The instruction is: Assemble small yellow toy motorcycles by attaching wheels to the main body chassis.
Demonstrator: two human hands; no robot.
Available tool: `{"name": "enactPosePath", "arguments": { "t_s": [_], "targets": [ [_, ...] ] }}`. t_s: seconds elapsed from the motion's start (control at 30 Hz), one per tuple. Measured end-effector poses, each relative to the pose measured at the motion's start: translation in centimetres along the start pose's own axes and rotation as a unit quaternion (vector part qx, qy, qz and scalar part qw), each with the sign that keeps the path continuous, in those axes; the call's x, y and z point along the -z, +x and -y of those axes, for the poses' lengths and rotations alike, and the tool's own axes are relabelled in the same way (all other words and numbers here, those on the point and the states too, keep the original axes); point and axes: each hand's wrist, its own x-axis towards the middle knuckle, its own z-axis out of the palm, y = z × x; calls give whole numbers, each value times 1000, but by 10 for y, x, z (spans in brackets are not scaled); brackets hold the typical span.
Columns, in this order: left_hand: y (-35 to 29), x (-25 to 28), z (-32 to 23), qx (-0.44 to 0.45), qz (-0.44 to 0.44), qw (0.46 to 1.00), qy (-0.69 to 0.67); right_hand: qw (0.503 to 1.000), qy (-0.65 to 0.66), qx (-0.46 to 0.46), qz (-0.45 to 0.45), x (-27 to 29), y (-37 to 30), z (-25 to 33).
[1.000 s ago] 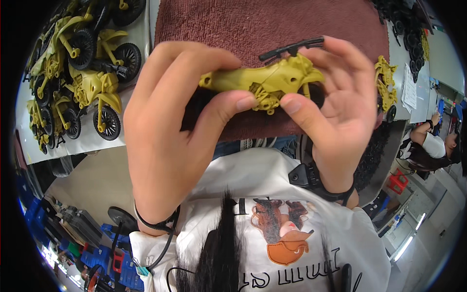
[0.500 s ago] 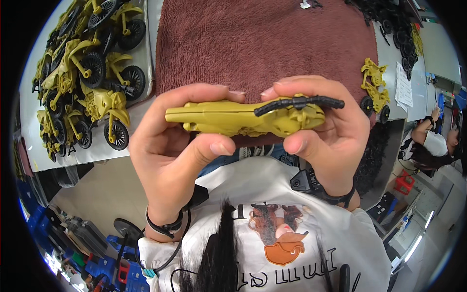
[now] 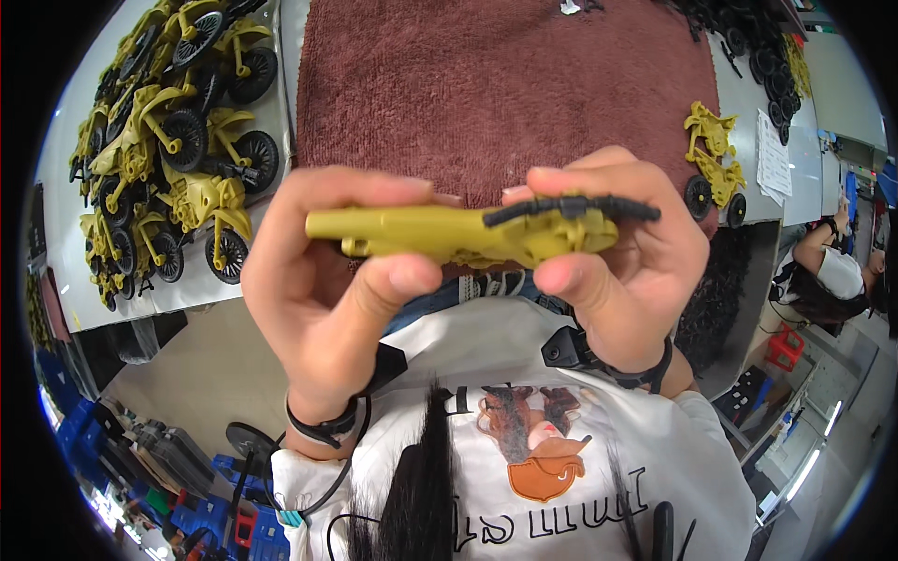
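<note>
Both hands hold one olive-yellow toy motorcycle body (image 3: 412, 229) level above the near part of a red-brown towel. My left hand (image 3: 318, 271) pinches its tail end, fingertips on the far side and thumb on the near side. My right hand (image 3: 631, 262) grips the front end the same way. A black handlebar (image 3: 571, 206) lies across the top of the front end, its right tip near my right fingers. The underside of the body, and whether wheels are fitted there, is hidden.
The red-brown towel (image 3: 486, 93) covers the table. At the left is a heap of toy motorcycles (image 3: 201, 201) with black wheels. Yellow motorcycle parts (image 3: 716, 154) lie at the towel's right edge, near a paper sheet (image 3: 773, 159) and black wheels (image 3: 772, 75). Another person (image 3: 837, 271) is far right.
The motorcycle body has shifted slightly left and rolled a little, so its centre seam no longer shows. Both hands keep their grip on it.
</note>
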Motion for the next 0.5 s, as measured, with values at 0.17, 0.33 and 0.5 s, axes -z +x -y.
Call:
{"name": "enactPosePath", "arguments": {
  "t_s": [0.17,0.33,0.5],
  "targets": [
    [7,7,-2,6,61,998,-12,959,250,-115,-72,-1,7,-3],
    [2,-5,-4,80,56,995,4,939,296,-165,-62,4,5,-8],
    [4,-2,8,-99,115,983,103,967,223,-123,-13,9,-1,-18]
  ]
}}
